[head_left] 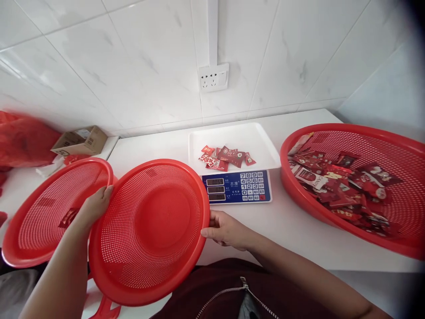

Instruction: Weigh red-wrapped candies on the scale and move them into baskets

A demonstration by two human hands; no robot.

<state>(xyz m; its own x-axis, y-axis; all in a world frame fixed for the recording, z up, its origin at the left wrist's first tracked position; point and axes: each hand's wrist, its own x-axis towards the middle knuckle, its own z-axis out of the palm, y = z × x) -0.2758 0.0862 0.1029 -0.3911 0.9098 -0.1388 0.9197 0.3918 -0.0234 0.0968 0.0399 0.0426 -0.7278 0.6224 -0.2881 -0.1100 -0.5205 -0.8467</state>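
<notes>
A round red plastic basket with perforated sides is tilted toward me, its inside bare. My right hand pinches the right rim, thumb on the inner side and fingers behind. At the opposite rim is my left hand, closed on the edge with its fingers mostly hidden. Behind the basket, a blue-panelled digital scale carries a white tray. Several red candy packets lie on that tray.
At right stands a larger red basket with many red candy packets. Another red basket at left holds a dark red packet. Further left are a cardboard box and a red plastic bag. A socket is on the tiled wall.
</notes>
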